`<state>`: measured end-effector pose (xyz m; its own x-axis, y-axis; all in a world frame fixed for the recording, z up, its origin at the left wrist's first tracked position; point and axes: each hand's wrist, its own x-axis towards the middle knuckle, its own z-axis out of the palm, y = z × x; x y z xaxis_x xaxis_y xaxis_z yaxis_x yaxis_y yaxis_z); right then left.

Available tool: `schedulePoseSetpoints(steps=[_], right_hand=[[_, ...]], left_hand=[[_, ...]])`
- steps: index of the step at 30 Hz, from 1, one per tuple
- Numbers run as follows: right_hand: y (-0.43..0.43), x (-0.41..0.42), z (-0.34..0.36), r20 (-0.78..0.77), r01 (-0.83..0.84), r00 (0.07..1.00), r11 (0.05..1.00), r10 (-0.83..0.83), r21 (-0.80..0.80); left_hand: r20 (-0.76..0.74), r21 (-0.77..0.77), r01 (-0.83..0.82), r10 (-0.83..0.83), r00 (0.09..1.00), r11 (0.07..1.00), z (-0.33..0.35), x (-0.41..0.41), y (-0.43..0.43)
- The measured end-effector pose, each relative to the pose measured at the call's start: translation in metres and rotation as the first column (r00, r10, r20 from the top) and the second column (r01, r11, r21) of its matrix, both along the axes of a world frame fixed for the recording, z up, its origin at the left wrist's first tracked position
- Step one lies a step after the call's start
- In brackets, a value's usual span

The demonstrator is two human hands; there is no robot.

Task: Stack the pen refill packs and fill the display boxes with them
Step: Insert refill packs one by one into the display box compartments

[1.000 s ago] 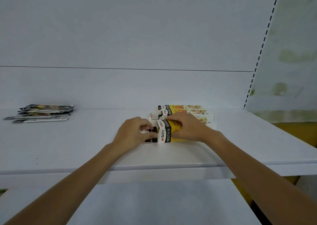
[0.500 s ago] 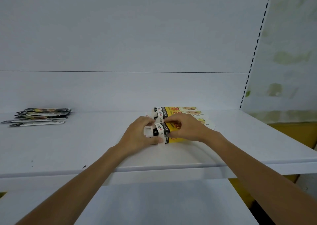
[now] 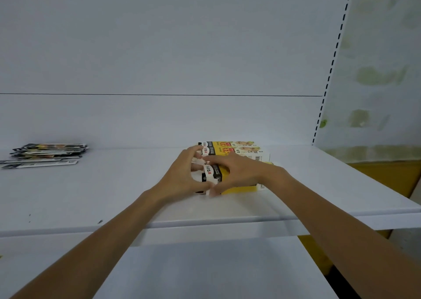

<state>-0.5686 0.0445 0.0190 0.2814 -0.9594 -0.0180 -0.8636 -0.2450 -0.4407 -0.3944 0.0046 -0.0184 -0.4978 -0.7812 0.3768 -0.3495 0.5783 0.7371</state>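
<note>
Pen refill packs [image 3: 45,155] lie in a loose, fanned pile at the far left of the white shelf [image 3: 114,196], well apart from both hands. The display boxes sit at the middle of the shelf. The front display box [image 3: 215,173], printed yellow, black and white, lies nearest the viewer. The rear display boxes [image 3: 230,149] sit just behind it, touching or nearly so.

The left hand [image 3: 180,178] curls round the left end of the front display box, fingers over its top edge and thumb at its near lower corner. The right hand [image 3: 241,173] clamps the same box from the right, fingers laid across the top and thumb on the near face. The two hands are close together, thumbs almost meeting. They cover the box's end, so it cannot be told whether that end is open or whether any packs are inside.

Handling, as a judgement: the packs look thin, flat, light and slick-wrapped, so a stack is apt to slide and splay. They are best taken by the long edges near mid-length, squared between thumb and fingers. The boxes appear to be thin card, easily crushed, and are best held at corners and folds, not at mid-panel.
</note>
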Motion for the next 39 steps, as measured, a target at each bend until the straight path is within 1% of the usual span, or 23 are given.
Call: schedulePoseSetpoints(steps=[1, 2, 3, 6, 9, 10, 11, 14, 16, 18, 19, 20, 21, 23, 24, 26, 29, 32, 34, 36, 37, 39], right_hand=[[-0.003, 0.001, -0.002, -0.020, 0.024, 1.000, 0.999, -0.024, -0.023], [-0.005, 0.003, -0.003, -0.008, 0.047, 0.999, 0.998, -0.048, -0.045], [-0.006, 0.006, -0.004, 0.015, 0.059, 0.998, 0.996, -0.058, -0.063], [-0.006, 0.013, -0.002, 0.059, 0.014, 0.998, 0.997, -0.009, -0.078], [-0.002, 0.013, 0.003, 0.093, -0.001, 0.996, 0.997, 0.009, -0.081], [-0.002, 0.012, 0.003, 0.099, 0.000, 0.995, 0.996, 0.009, -0.088], [-0.002, 0.012, 0.003, 0.098, 0.001, 0.995, 0.995, 0.008, -0.096], [-0.005, 0.014, 0.001, 0.082, 0.003, 0.997, 0.992, 0.007, -0.125], [-0.005, 0.014, 0.002, 0.078, 0.009, 0.997, 0.991, 0.001, -0.134], [-0.004, 0.014, 0.002, 0.076, 0.008, 0.997, 0.990, 0.003, -0.139], [-0.003, 0.014, 0.002, 0.075, 0.008, 0.997, 0.990, 0.003, -0.141], [-0.003, 0.014, 0.001, 0.079, 0.009, 0.997, 0.990, 0.002, -0.144], [-0.003, 0.014, 0.000, 0.083, 0.009, 0.997, 0.989, 0.003, -0.147], [-0.004, 0.014, -0.001, 0.077, 0.012, 0.997, 0.987, 0.001, -0.158], [-0.004, 0.014, -0.001, 0.074, 0.016, 0.997, 0.987, -0.004, -0.162], [-0.004, 0.015, -0.001, 0.080, 0.021, 0.997, 0.985, -0.007, -0.171], [-0.004, 0.014, -0.002, 0.096, 0.014, 0.995, 0.981, 0.005, -0.192], [-0.007, 0.012, -0.004, 0.084, 0.009, 0.996, 0.975, 0.010, -0.224], [-0.011, 0.010, -0.007, 0.050, 0.014, 0.999, 0.968, -0.001, -0.252], [-0.014, 0.007, -0.010, 0.039, 0.031, 0.999, 0.961, -0.021, -0.275], [-0.015, 0.006, -0.011, 0.038, 0.035, 0.999, 0.958, -0.025, -0.285], [-0.016, 0.004, -0.013, 0.032, 0.024, 0.999, 0.949, -0.015, -0.314]], left_hand=[[0.005, -0.008, -0.021, 0.022, 1.000, 1.000, 0.000, 0.003, 0.002], [0.033, -0.044, -0.062, 0.063, 0.997, 0.997, 0.000, 0.006, 0.003], [0.071, -0.108, -0.109, 0.117, 0.991, 0.988, -0.002, 0.009, 0.005], [0.144, -0.293, -0.201, 0.250, 0.957, 0.935, -0.007, 0.020, 0.013], [0.162, -0.389, -0.243, 0.326, 0.932, 0.889, -0.006, 0.028, 0.021], [0.191, -0.393, -0.238, 0.332, 0.924, 0.888, -0.005, 0.030, 0.022], [0.252, -0.382, -0.208, 0.318, 0.914, 0.901, -0.002, 0.033, 0.023], [0.496, -0.310, -0.091, 0.242, 0.834, 0.946, -0.002, 0.039, 0.026], [0.553, -0.238, -0.079, 0.202, 0.809, 0.968, -0.006, 0.039, 0.027], [0.578, -0.179, -0.048, 0.144, 0.803, 0.983, -0.009, 0.033, 0.027], [0.569, -0.154, -0.016, 0.102, 0.816, 0.988, -0.009, 0.030, 0.027], [0.522, -0.121, 0.013, 0.052, 0.851, 0.993, -0.007, 0.028, 0.027], [0.441, -0.069, 0.018, 0.014, 0.898, 0.997, -0.005, 0.028, 0.026], [0.290, 0.078, -0.034, 0.010, 0.957, 0.996, -0.002, 0.034, 0.023], [0.247, 0.105, -0.062, 0.034, 0.968, 0.993, -0.003, 0.036, 0.021], [0.246, 0.065, -0.101, 0.082, 0.966, 0.993, -0.005, 0.038, 0.018], [0.371, -0.039, -0.082, 0.091, 0.924, 0.996, -0.007, 0.032, 0.018], [0.509, -0.064, -0.074, 0.097, 0.855, 0.995, -0.007, 0.027, 0.015], [0.532, -0.082, -0.104, 0.132, 0.837, 0.991, -0.007, 0.025, 0.011], [0.544, -0.167, -0.097, 0.174, 0.821, 0.981, -0.005, 0.022, 0.010], [0.543, -0.197, -0.085, 0.181, 0.820, 0.977, -0.005, 0.020, 0.011], [0.538, -0.201, -0.064, 0.165, 0.827, 0.977, -0.005, 0.018, 0.010]])
